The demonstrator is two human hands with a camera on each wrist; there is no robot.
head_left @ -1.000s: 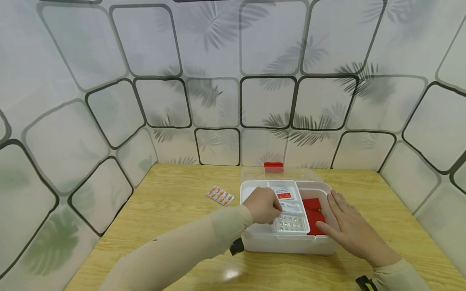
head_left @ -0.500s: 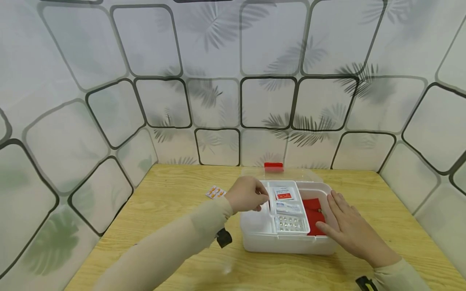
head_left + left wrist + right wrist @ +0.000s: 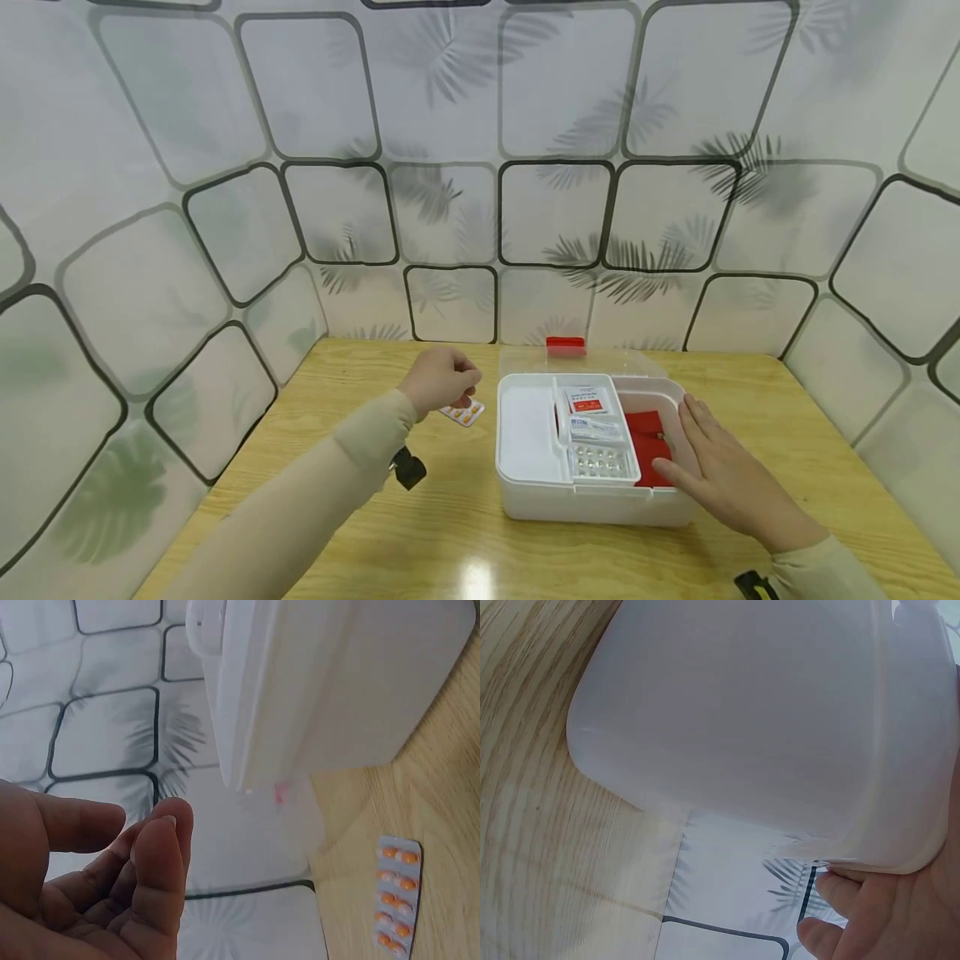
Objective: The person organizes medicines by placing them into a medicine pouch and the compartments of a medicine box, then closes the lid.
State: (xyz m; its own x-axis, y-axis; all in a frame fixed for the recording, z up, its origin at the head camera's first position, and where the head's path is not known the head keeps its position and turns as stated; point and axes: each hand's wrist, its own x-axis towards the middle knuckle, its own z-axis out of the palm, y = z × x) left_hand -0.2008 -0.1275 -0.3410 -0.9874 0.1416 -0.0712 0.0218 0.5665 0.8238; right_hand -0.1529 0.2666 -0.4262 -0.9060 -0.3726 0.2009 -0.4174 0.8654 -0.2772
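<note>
My left hand (image 3: 442, 381) hovers over the table just above a blister pack of orange capsules (image 3: 467, 413). Its fingers bend loosely with nothing between them, and a gap shows between thumb and fingertips in the left wrist view. The whole blister pack (image 3: 397, 896) lies flat on the wood there, apart from the fingers. My right hand (image 3: 723, 475) rests with straight fingers along the right rim of the white medicine box (image 3: 600, 506). In the right wrist view its fingers (image 3: 877, 915) lie against the box's outer side.
Inside the box sits a white divided tray (image 3: 528, 425) holding small packets (image 3: 587, 400) and a silver blister pack (image 3: 597, 460). Red cloth-like items (image 3: 645, 442) lie in the section beside it. The clear lid (image 3: 517, 360) with its red latch (image 3: 566, 346) is folded back behind.
My left hand has left the tray and moved left to over the orange blister pack. My right hand has stayed on the box rim.
</note>
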